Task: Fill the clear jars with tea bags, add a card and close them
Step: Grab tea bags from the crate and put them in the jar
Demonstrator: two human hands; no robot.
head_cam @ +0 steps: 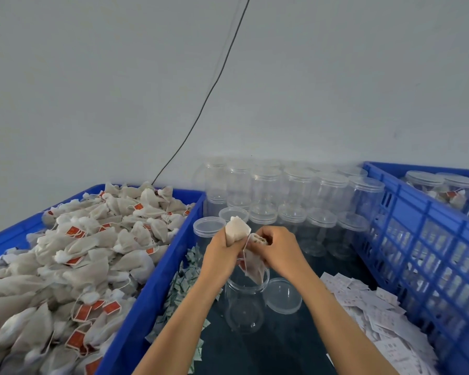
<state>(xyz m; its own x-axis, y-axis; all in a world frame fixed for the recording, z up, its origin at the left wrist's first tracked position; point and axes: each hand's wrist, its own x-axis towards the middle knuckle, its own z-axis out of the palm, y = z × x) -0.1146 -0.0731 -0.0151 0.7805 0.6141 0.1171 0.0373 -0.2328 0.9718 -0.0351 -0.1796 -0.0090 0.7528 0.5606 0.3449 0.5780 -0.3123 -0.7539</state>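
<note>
An open clear jar [244, 307] stands on the dark table in front of me, its lid [282, 295] lying just to its right. Above the jar's mouth my left hand [222, 253] grips a white tea bag [237, 230] that sticks up from the fist. My right hand [278, 249] pinches another tea bag [255, 267], which hangs down into the jar's opening. Small white cards [363, 301] lie in a heap on the right.
A blue crate [157, 280] heaped with tea bags [79, 255] fills the left. Several empty lidded jars [295, 201] stand at the back. A blue slatted crate [423, 239] on the right holds filled jars [441, 189]. Small green-white sachets [184, 282] lie beside the left crate.
</note>
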